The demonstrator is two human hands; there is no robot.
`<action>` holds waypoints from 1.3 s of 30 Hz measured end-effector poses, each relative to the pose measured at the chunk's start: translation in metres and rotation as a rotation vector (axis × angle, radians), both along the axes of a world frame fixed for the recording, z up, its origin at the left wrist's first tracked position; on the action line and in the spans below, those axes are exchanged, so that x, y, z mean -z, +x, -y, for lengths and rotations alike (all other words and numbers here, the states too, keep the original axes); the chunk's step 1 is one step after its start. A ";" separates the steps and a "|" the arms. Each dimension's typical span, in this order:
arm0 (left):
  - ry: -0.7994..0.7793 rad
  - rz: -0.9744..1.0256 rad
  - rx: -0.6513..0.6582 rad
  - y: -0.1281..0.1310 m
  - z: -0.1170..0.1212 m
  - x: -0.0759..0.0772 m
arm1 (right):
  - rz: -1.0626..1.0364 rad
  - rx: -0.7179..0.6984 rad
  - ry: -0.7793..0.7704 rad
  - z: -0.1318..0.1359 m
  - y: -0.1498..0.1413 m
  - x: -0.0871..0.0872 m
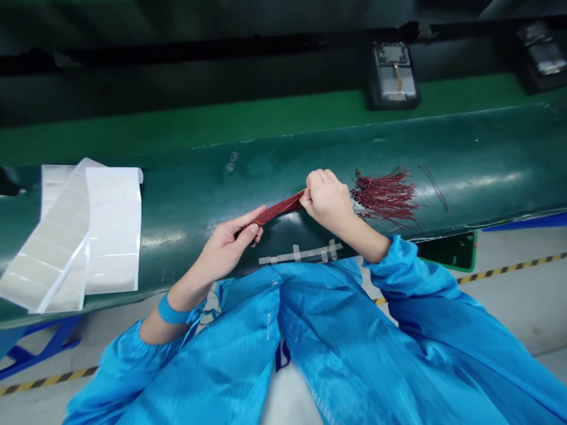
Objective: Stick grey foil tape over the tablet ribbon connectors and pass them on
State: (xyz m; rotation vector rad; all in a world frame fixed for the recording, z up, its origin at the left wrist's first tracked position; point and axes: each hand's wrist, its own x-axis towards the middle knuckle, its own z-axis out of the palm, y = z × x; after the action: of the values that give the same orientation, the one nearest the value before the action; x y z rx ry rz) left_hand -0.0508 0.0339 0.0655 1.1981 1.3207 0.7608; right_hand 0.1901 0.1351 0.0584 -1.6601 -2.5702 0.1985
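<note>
Bench [190,183] | wire bundle [280,209], axis slanting away rightward | left grip [228,242], right grip [328,198] clasping it

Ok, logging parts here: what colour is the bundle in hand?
The held bundle is mostly dark red, in the head view.

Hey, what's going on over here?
A person in a blue smock is holding a bundle of thin red wires between both hands. The left hand grips one end, and the right hand pinches it farther along. More red wires lie spread on the green bench beyond the right hand; white sheets lie over to the left.
</note>
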 end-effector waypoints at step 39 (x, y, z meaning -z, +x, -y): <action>0.232 -0.276 0.128 0.009 -0.004 -0.007 | -0.455 -0.407 -0.156 0.041 -0.040 -0.012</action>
State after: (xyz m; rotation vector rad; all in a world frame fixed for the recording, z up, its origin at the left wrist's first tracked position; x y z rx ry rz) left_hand -0.0416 0.0379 0.0720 1.6037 1.3888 0.6866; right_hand 0.1502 0.0942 0.0701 -0.9527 -2.5337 0.7235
